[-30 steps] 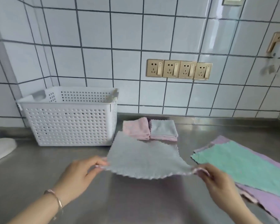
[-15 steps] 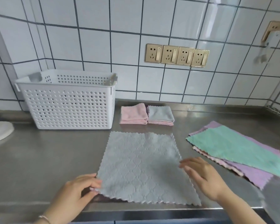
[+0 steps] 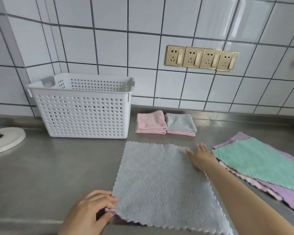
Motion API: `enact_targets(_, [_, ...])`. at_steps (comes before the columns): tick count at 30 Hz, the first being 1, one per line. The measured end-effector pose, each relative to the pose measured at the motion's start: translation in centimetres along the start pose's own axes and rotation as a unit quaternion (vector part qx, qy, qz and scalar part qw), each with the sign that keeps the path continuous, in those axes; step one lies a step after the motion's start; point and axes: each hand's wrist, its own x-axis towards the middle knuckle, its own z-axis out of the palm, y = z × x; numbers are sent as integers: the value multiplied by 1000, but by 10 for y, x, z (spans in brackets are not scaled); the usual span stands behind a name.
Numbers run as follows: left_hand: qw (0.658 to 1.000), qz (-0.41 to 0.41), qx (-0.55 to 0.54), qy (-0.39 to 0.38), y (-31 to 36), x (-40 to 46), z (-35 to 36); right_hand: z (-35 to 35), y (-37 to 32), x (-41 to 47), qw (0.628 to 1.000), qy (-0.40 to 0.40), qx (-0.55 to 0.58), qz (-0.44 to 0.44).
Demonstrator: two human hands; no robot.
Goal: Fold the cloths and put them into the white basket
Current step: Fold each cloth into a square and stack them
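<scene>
Two bare hands and forearms enter from the bottom edge of the head view. The left hand (image 3: pixel 90 212) wears no ring on the fingers that show, and its wrist is cut off by the frame edge, so whether anything is worn there cannot be told. The right hand (image 3: pixel 202 157) is likewise free of rings, with short, unpainted-looking nails. The right forearm (image 3: pixel 244 202) is uncovered along its whole visible length: no sleeve, watch or band shows on it.
</scene>
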Motion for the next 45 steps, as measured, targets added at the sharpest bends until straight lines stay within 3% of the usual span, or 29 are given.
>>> enact_targets(2, [1000,-14,6,2,-1,1,-1,-7,-5,-18,999,15,8,-27])
enact_targets(5, [999,-35,3,0,2,0,-2,-11,-5,-74,985,44,24,-165])
enact_targets(8, [998,-58,4,-11,10,0,-3,-1,3,-138,961,16,55,-269])
enact_targets(12, [998,-66,9,-14,21,1,-6,15,26,-184,952,16,53,-300])
enact_targets(16, [996,-86,-6,-14,26,-1,-7,24,41,-205,942,97,-43,-317])
enact_targets(22, [985,-173,-12,1,30,4,-4,24,45,-210,944,111,-47,-307])
enact_targets(27, [986,-159,-56,7,28,6,-11,28,48,-207,935,162,13,-316])
enact_targets(30, [986,-132,-92,-52,33,11,-23,16,54,-205,953,153,65,-253])
enact_targets(32, [978,-135,-119,-103,37,15,-32,2,57,-205,964,90,125,-216])
enact_targets(35, [950,-168,-140,-223,38,36,-45,-26,53,-191,947,-35,244,-206])
enact_targets(37, [931,-195,-141,-274,36,60,-48,-41,47,-169,939,-54,290,-178])
enact_targets(39, [913,-248,-188,-263,27,85,-45,-45,39,-139,941,-45,303,-142])
enact_targets(42, [904,-322,-224,-170,10,114,-28,-38,29,-96,929,-14,361,-74])
enact_targets(45, [921,-347,-135,-118,-1,136,-7,-24,14,-67,922,-2,386,-20])
